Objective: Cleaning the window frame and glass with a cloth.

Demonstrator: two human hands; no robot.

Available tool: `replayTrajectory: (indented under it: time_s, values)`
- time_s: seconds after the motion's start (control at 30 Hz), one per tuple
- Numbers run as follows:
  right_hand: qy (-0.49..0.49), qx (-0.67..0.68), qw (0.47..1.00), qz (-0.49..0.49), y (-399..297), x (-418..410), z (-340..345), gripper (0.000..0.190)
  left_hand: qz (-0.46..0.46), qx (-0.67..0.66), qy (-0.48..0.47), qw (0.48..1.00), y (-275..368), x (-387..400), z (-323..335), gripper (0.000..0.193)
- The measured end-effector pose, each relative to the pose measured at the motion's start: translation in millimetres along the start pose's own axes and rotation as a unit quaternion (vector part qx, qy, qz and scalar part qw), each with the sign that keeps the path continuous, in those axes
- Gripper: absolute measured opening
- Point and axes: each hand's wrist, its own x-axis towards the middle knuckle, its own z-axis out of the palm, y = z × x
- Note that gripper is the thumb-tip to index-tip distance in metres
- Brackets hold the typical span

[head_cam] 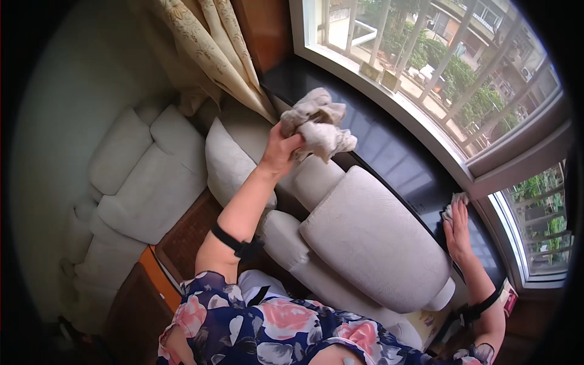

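Observation:
My left hand grips a bunched, pale cloth, held up near the dark, glossy windowsill by the curtain. Towards the right end of that sill, my right hand presses a smaller crumpled cloth against the surface, close to the window frame. The fingers lie fairly straight over this cloth and partly hide it. Between my arms is the light grey sofa backrest cushion.
A barred window runs above the sill. The patterned beige curtain hangs at the upper left. Another grey sofa section stands at the left, beside brown woven mats. A red-and-white item sits beyond my right forearm.

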Motion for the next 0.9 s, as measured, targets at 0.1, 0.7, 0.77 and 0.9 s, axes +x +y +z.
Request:
replayTrajectory:
  time_s: [0.1,0.7,0.77,0.9]
  values:
    - [-0.084,0.020,0.987,-0.132,-97,84,13,0.064,0.053,-0.035,0.085,0.994,19,-82,-87,0.062]
    - [0.039,-0.023,0.984,-0.174,-428,521,176,0.056,0.028,-0.201,0.304,0.931,68,-286,-236,0.061]
    - [0.058,-0.039,0.984,-0.165,-437,514,179,0.047,0.016,-0.173,0.301,0.938,66,-297,-239,0.061]
    - [0.065,0.014,0.942,-0.328,-476,473,187,0.035,-0.026,-0.202,0.328,0.923,70,-321,-246,0.060]
